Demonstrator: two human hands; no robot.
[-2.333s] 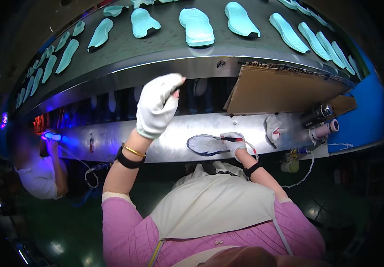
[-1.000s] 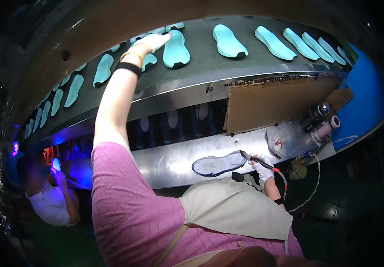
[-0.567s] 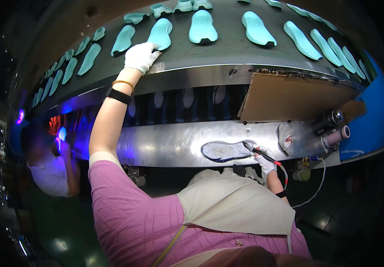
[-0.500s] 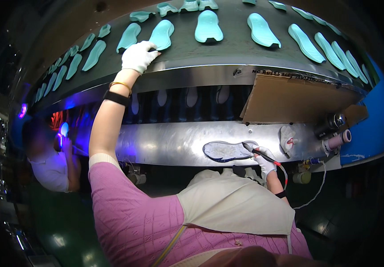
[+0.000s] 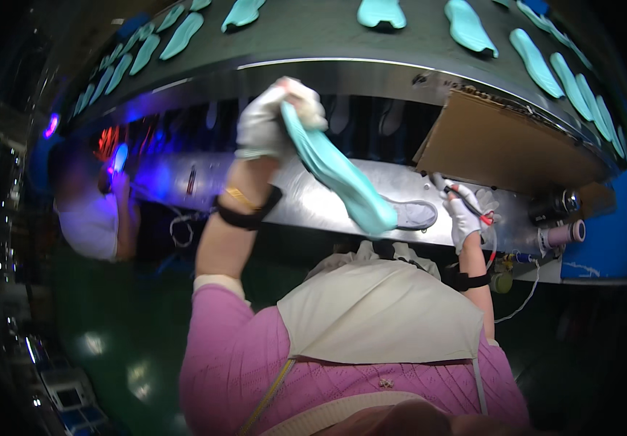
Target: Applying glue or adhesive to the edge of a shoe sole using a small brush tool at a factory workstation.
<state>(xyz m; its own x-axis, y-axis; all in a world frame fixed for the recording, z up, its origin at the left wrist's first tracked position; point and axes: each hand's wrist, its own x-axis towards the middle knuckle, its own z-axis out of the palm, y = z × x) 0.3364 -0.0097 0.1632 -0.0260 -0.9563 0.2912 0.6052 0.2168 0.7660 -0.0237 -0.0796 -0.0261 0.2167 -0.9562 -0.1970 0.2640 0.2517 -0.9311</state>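
A teal foam shoe sole (image 5: 339, 174) hangs slanting in the air above the steel bench. My left hand (image 5: 278, 122), in a white glove, is closed on its upper end, somewhat blurred by motion. Below it on the bench lies a pale grey, dark-edged shoe piece (image 5: 418, 214), its left part hidden behind the teal sole. To the right of that piece my gloved right hand (image 5: 463, 222) grips a black pen-like tool (image 5: 462, 194), tip toward the upper left, with a red part and a thin hose at its back end.
More teal soles (image 5: 467, 27) lie along the dark belt (image 5: 313, 40) beyond the bench. A cardboard sheet (image 5: 506, 142) leans at the right, near a black bottle (image 5: 555, 205) and a pink bottle (image 5: 565, 232). A co-worker (image 5: 92, 211) sits at the left under violet light.
My left hand has taken a teal sole off the belt and brought it back over the bench. My right hand has lifted the pen-like tool off the shoe piece, up and rightward.
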